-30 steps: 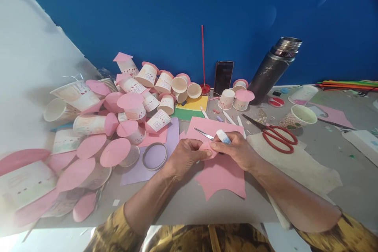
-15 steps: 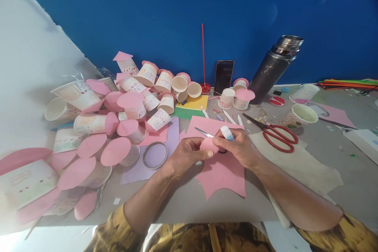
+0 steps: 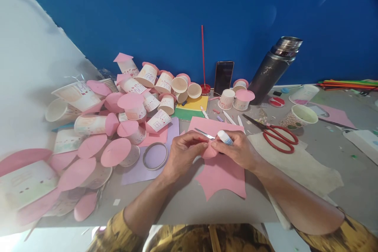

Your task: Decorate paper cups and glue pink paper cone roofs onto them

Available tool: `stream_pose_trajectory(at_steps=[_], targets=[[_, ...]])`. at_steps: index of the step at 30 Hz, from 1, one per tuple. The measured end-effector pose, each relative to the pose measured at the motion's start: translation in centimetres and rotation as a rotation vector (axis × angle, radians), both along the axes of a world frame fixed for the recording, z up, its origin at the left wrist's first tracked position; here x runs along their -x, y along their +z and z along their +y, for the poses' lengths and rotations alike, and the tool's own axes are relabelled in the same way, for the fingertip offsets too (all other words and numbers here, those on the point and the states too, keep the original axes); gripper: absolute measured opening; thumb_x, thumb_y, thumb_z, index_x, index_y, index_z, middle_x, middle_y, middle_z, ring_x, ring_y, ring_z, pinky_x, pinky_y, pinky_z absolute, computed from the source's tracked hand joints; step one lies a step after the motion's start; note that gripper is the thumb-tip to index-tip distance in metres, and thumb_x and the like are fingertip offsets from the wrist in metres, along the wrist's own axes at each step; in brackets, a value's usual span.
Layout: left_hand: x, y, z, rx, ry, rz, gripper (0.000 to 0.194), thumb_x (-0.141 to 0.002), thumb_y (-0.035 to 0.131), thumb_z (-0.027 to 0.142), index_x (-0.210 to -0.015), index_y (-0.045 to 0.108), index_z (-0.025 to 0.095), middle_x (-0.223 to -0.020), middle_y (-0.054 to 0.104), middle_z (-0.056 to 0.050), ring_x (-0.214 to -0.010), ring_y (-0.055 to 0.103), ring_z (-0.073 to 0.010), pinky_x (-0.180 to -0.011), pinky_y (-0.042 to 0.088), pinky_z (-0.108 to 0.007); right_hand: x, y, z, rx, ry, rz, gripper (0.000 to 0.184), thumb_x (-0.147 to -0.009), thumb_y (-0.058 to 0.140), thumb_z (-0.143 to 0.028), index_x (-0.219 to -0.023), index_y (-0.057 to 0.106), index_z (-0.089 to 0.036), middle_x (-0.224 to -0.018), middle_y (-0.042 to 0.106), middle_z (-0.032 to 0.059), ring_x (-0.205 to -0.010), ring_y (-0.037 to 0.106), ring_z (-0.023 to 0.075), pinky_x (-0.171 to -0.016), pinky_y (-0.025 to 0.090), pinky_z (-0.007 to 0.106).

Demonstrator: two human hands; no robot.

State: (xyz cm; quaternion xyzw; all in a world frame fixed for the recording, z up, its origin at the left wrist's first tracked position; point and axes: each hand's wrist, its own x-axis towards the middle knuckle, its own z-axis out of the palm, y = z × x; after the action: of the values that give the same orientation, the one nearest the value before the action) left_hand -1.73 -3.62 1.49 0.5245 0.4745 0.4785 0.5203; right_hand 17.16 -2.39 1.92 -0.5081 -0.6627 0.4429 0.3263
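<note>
Both my hands meet over the pink paper sheet (image 3: 223, 179) at the middle of the table. Between their thumbs and fingers they pinch a small pink paper circle (image 3: 210, 152), now bent, its edges partly covered. My left hand (image 3: 186, 150) grips its left side. On the other side, my right hand (image 3: 238, 147) pinches the circle and also has a white glue stick (image 3: 225, 137) tucked by the index finger. Just behind the fingers, the metal blades of a pair of scissors (image 3: 203, 132) show; their handles are mostly hidden.
Left of my hands lie a tape roll (image 3: 155, 156), purple paper (image 3: 174, 138) and many pink-topped paper cups (image 3: 134, 106). Red-handled scissors (image 3: 280, 138) rest on a pale cloth-like sheet (image 3: 313, 169) at right. A phone (image 3: 223, 78) and a dark flask (image 3: 274, 69) stand behind.
The pink paper circle lay fairly flat between my fingers and is now curved, with its sides drawn together. My left fingers have shifted up along it, and the glue stick has moved slightly left.
</note>
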Motion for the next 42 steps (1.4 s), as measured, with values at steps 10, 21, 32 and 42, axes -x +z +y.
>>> stream_pose_trajectory(at_steps=[10, 21, 32, 42], targets=[[-0.2, 0.0, -0.2, -0.017, -0.022, 0.062, 0.007, -0.082, 0.065, 0.02, -0.075, 0.068, 0.018, -0.078, 0.068, -0.002, -0.075, 0.06, -0.0148, -0.072, 0.047, -0.026, 0.0, 0.2, 0.1, 0.032, 0.006, 0.019, 0.03, -0.081, 0.062, -0.041, -0.06, 0.052, -0.02, -0.06, 0.047, -0.0032, -0.061, 0.041, 0.013, -0.058, 0.033, 0.028], [-0.1, -0.3, -0.4, -0.128, -0.005, 0.214, 0.008, -0.083, 0.064, 0.019, -0.076, 0.069, 0.02, -0.082, 0.07, -0.003, -0.082, 0.063, -0.0185, -0.08, 0.047, -0.03, 0.2, 0.7, -0.1, 0.051, 0.019, 0.031, 0.033, -0.079, 0.062, -0.042, -0.058, 0.048, -0.021, -0.059, 0.041, -0.0043, -0.06, 0.037, 0.0124, -0.057, 0.031, 0.028], [0.0, -0.4, -0.5, -0.291, -0.028, 0.19, 0.01, -0.087, 0.064, 0.018, -0.079, 0.067, 0.022, -0.104, 0.069, -0.007, -0.103, 0.063, -0.0219, -0.094, 0.045, -0.035, -0.1, -0.3, 0.5, 0.191, -0.081, 0.174, 0.029, -0.077, 0.069, -0.041, -0.06, 0.06, -0.019, -0.058, 0.054, -0.0022, -0.06, 0.048, 0.0145, -0.06, 0.038, 0.03], [0.1, -0.5, -0.6, -0.261, -0.051, 0.163, 0.011, -0.092, 0.063, 0.024, -0.082, 0.066, 0.022, -0.114, 0.064, -0.009, -0.113, 0.06, -0.0236, -0.103, 0.043, -0.039, -0.2, -0.4, 0.4, 0.117, -0.054, 0.148, 0.029, -0.082, 0.068, -0.043, -0.065, 0.064, -0.02, -0.059, 0.059, -0.0024, -0.059, 0.049, 0.0139, -0.059, 0.038, 0.029]])
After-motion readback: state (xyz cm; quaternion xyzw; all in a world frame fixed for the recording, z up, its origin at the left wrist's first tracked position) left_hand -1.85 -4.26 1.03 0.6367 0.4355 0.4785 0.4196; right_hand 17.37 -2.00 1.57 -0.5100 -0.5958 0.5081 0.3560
